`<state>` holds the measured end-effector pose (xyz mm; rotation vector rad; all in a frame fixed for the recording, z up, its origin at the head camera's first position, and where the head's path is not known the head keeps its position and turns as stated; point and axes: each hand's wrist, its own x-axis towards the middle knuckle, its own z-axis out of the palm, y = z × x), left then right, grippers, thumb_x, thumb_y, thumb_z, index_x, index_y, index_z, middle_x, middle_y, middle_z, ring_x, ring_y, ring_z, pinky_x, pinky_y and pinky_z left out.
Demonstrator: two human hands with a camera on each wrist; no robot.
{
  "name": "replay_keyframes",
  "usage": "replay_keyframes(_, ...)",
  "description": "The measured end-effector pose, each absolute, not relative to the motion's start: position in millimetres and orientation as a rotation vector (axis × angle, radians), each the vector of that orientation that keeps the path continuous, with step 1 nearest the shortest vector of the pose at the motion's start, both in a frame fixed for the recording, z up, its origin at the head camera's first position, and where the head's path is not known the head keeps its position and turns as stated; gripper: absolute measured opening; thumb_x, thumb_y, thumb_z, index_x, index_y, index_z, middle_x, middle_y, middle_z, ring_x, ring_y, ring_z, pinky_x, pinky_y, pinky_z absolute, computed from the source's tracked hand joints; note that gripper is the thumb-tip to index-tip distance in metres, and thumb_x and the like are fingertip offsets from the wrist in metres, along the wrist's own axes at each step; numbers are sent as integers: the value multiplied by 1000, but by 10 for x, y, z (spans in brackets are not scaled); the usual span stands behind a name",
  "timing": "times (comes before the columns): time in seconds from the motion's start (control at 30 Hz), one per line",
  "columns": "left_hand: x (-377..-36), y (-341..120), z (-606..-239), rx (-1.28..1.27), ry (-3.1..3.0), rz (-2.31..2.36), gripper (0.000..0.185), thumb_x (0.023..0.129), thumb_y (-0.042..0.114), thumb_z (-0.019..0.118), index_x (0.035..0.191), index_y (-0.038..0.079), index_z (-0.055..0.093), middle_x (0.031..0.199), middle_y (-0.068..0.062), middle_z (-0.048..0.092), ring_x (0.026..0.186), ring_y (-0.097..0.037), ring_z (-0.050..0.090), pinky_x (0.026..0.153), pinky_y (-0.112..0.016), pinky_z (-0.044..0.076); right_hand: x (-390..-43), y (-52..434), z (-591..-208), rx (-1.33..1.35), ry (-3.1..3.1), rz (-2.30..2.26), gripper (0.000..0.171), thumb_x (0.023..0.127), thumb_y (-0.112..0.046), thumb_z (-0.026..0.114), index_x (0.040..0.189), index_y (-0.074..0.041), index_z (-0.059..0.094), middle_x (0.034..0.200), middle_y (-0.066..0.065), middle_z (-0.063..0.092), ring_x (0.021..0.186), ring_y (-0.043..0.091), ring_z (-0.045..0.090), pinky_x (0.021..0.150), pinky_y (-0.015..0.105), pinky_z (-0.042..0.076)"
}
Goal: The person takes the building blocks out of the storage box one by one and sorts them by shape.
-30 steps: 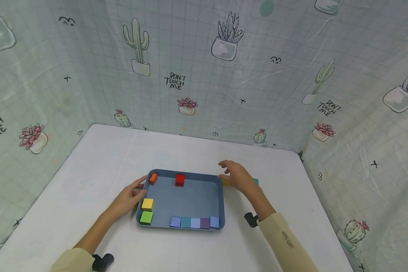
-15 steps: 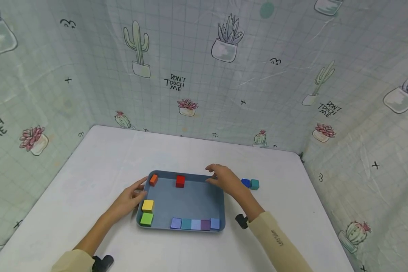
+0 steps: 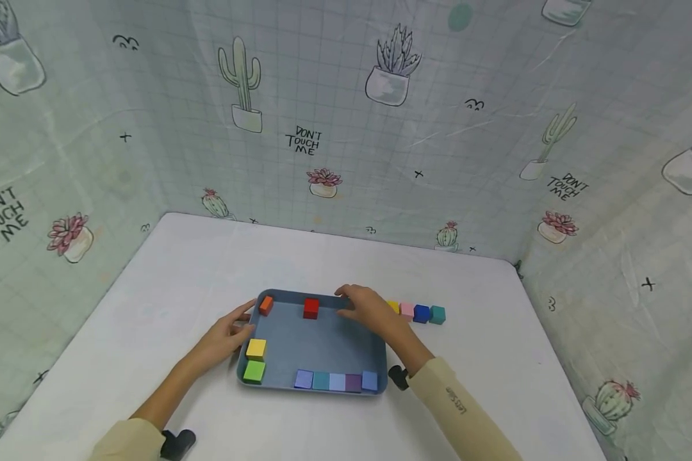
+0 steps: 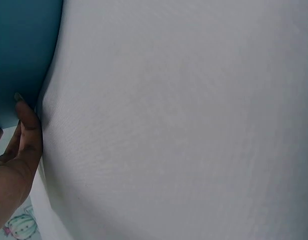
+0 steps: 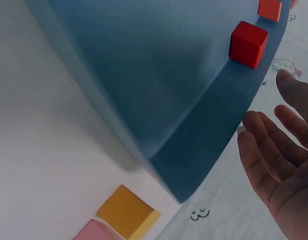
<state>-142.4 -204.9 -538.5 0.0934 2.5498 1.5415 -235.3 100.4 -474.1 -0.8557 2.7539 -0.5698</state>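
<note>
A blue-grey tray (image 3: 346, 339) lies on the white table. My left hand (image 3: 226, 338) touches its left rim, thumb and fingers loosely bent along the wall. Over the tray's far right edge hovers my right hand (image 3: 368, 310); the right wrist view shows its relaxed fingers (image 5: 266, 145) with nothing between them. Nearest to it inside the tray is a red cube (image 3: 311, 308), by the far wall. An orange block (image 3: 266, 305) sits in the far left corner. Along the left wall are a yellow block (image 3: 256, 349) and a green block (image 3: 254, 372).
A row of several blue, teal and purple blocks (image 3: 337, 382) lines the tray's near wall. Right of the tray, on the table, stand a yellow block (image 3: 393, 307), a pink block (image 3: 406, 311), a dark blue block (image 3: 421, 314) and a teal block (image 3: 437, 315).
My right hand has moved left from above the blocks outside the tray to its far edge, uncovering those blocks. The left hand has stayed at the rim. The view has shifted slightly.
</note>
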Motion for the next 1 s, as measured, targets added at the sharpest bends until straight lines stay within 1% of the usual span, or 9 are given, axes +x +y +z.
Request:
replay_keyframes(0.13, -1420, -2047, -5388, 82, 2551, 1542, 58, 96, 19, 54, 148, 17, 31, 133, -26, 44, 100, -29, 55, 75, -35, 51, -2353, 960, -4767, -832, 2737, -547, 45, 83, -18, 72, 124, -8, 57, 114, 9, 63, 94, 18, 59, 81, 29, 49)
replay_keyframes(0.3, -1412, -2042, -5387, 69, 2561, 1525, 57, 96, 22, 54, 148, 18, 31, 133, -26, 44, 100, -28, 55, 77, -36, 50, -2354, 913, -4782, -815, 2714, -536, 46, 83, -18, 73, 125, -7, 57, 116, 9, 62, 96, 18, 59, 82, 29, 48)
replay_keyframes(0.53, -1399, -2042, -5366, 76, 2550, 1544, 58, 96, 19, 54, 148, 14, 31, 132, -27, 44, 102, -30, 55, 77, -37, 50, -2373, 845, -4837, -839, 2722, -477, 46, 83, -19, 73, 125, -9, 57, 115, 5, 62, 100, 16, 57, 86, 28, 46)
replay_keyframes(0.77, -1421, -2033, -5371, 61, 2554, 1543, 57, 95, 17, 54, 148, 13, 31, 131, -26, 45, 95, -25, 56, 71, -32, 49, -2380, 770, -4842, -917, 2715, -438, 44, 83, -20, 73, 122, -5, 58, 113, 6, 63, 99, 16, 58, 87, 28, 46)
replay_keyframes(0.9, -1434, -2036, -5375, 65, 2576, 1527, 57, 96, 18, 53, 148, 15, 31, 131, -26, 46, 99, -28, 56, 76, -36, 49, -2370, 723, -4851, -932, 2709, -393, 42, 83, -21, 72, 121, -5, 60, 113, 6, 64, 98, 15, 59, 86, 27, 46)
replay_keyframes(1.0, -1440, -2030, -5384, 62, 2573, 1520, 57, 96, 17, 53, 148, 15, 32, 131, -26, 46, 99, -28, 55, 77, -36, 49, -2351, 694, -4874, -915, 2696, -366, 44, 84, -21, 72, 122, -6, 59, 114, 5, 63, 100, 15, 58, 87, 27, 45)
